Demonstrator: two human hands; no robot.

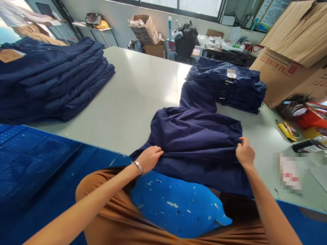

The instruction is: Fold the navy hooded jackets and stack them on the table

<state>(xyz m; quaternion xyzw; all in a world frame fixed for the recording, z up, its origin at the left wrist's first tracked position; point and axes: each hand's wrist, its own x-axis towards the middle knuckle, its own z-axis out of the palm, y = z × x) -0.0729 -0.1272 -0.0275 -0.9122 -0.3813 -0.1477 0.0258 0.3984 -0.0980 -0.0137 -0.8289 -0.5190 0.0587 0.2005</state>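
A navy blue jacket (196, 136) lies across the near edge of the table, its lower part hanging over my lap. My left hand (150, 157) pinches the fabric near the garment's left side. At the right edge my right hand (245, 152) grips the cloth between thumb and fingers. Between the two hands the fabric is drawn into long creases. One sleeve (198, 97) stretches away toward a stack of folded navy garments (224, 85), which carries a paper tag (231, 74). I cannot tell whether the sleeve is part of the jacket in my hands.
A tall pile of navy garments (51, 78) covers the table's (133, 81) left end. On the right are a yellow box cutter (285, 130), a dark bottle (308, 145), an orange container (313, 117) and cardboard boxes (283, 75). Blue plastic crates (33, 163) stand at lower left.
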